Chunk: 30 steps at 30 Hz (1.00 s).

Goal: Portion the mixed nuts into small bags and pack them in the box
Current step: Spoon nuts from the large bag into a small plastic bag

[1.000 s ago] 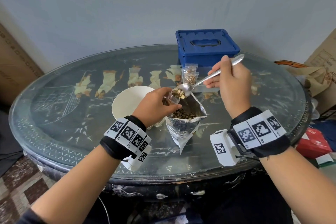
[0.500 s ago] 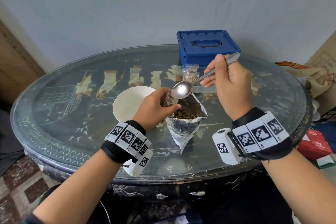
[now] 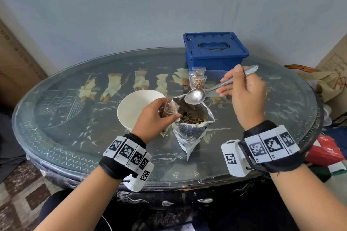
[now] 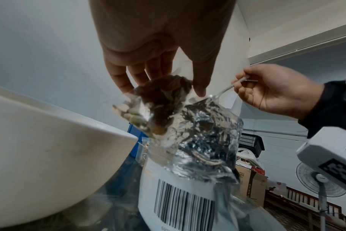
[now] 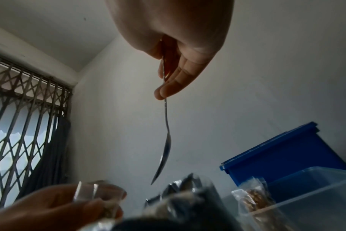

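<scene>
The left hand [image 3: 153, 116] pinches a small clear bag [image 4: 148, 107] by its mouth between thumb and fingertips [image 4: 120, 81], a closed grip that probably keeps the opening spread so nuts can be tipped in without spilling. The bag hangs partly filled, brown and pale green pieces showing through the plastic, just at the 9 o'clock edge of the big foil pouch [image 3: 189, 133], touching or nearly touching its rim. The right hand [image 3: 244, 92] has its fingers curled round the handle of a metal spoon [image 3: 195, 95], which it holds bowl-up and empty over the 12 o'clock lip of the pouch, well placed, I judge, to dip for another scoop. The pouch stands open in the middle of the glass-topped desk [image 3: 56, 118], its crumpled silver wall holding it upright, and the mixed nuts [image 3: 190, 119] lie deep inside as a dark heap of seeds and kernels. A white bowl [image 3: 131, 107] sits just beside the pouch at 9 o'clock, under the left hand. At 12 o'clock from the pouch a filled small bag [image 3: 197, 80] leans near a clear tub [image 5: 310, 189], and behind them stands the blue box [image 3: 214, 50] with its lid on, so packing looks not yet begun for this portion.
</scene>
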Tool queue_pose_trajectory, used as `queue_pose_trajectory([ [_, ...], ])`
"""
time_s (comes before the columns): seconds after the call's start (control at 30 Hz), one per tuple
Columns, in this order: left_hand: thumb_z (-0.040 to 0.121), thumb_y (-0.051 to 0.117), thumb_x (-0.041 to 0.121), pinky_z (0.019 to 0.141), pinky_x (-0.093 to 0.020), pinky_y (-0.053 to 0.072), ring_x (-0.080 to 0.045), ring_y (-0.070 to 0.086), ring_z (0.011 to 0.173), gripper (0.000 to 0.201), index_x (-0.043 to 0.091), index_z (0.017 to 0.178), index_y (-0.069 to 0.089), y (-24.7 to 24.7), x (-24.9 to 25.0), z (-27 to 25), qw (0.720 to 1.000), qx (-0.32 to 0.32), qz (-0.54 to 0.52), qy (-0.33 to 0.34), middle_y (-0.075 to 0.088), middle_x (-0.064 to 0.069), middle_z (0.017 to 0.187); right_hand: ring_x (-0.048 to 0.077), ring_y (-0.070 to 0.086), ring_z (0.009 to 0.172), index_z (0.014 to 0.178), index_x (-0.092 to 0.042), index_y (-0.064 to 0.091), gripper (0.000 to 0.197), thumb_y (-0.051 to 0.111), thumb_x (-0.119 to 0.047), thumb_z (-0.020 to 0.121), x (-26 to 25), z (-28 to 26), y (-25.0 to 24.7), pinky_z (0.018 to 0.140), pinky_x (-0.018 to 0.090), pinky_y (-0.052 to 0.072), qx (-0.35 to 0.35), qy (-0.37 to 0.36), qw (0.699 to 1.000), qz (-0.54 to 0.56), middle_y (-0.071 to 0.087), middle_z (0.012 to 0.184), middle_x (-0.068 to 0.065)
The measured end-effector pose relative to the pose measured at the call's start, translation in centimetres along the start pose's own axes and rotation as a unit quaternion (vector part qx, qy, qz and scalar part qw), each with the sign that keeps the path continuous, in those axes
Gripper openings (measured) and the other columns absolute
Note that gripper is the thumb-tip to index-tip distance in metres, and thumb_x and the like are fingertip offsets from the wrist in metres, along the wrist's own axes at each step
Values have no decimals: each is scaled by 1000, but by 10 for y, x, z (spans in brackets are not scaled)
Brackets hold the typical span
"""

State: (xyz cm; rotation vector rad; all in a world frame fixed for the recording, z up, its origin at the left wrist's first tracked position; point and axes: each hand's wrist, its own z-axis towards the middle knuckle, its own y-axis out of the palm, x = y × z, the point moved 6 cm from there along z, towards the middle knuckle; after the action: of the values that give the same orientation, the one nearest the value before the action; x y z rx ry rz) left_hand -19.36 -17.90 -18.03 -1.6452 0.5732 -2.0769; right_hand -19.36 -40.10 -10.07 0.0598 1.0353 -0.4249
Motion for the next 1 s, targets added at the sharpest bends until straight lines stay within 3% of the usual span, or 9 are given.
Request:
queue_pose_trajectory([
  [0.27,76,74,30,71,-3,40,-8,56,90,47,13,117,57,-2,-6,-5,1000,5,5,-10,59,7,99,6,58,46,74,-11,60,28,47,-21,97,44,-28,24,52,28,51,-90,52,988,-112,63,60,1],
  [0.33,76,74,30,73,-6,40,-7,55,91,48,13,117,57,-1,-7,-5,1000,2,2,-12,59,6,100,5,55,46,75,-10,62,26,50,-21,95,53,-32,27,54,23,48,-100,58,984,-134,62,57,1],
  [0.4,75,74,31,72,-4,40,-6,55,92,48,14,116,57,0,-8,-6,1000,0,1,-14,59,7,99,4,57,52,78,-5,65,23,55,-20,93,58,-32,26,54,12,42,-98,64,982,-149,62,62,0],
  [0.53,75,74,31,72,-5,39,-6,55,91,48,14,116,57,2,-8,-6,1000,-2,-2,-17,60,6,99,15,57,72,85,-7,68,16,60,-20,89,65,-30,24,60,13,35,-113,90,974,-175,63,75,3],
  [0.67,76,74,31,71,-2,40,-6,55,92,47,14,116,57,4,-7,-6,1000,-6,-5,-13,60,6,100,7,55,68,85,-11,65,11,63,-22,87,64,-27,22,59,4,38,-117,101,974,-163,60,71,-6],
  [0.77,76,74,31,73,-5,41,-6,55,92,47,14,116,57,3,-5,-5,1000,-5,-3,-8,61,6,100,-1,52,66,91,-12,62,11,64,-22,86,53,-22,16,60,2,38,-99,79,981,-149,56,72,-12],
  [0.87,76,74,30,74,-7,41,-7,55,92,44,15,114,57,-2,0,-3,1000,4,-9,-4,60,7,98,-1,52,68,102,-10,58,20,64,-22,87,38,-12,10,61,2,37,-88,22,984,-156,60,78,-4],
  [1.0,76,73,29,70,-1,38,-1,56,87,37,22,108,56,-12,15,5,999,23,-27,14,59,15,92,9,57,83,109,-9,56,29,65,-23,86,15,2,10,72,4,38,-95,-60,978,-174,62,95,5],
])
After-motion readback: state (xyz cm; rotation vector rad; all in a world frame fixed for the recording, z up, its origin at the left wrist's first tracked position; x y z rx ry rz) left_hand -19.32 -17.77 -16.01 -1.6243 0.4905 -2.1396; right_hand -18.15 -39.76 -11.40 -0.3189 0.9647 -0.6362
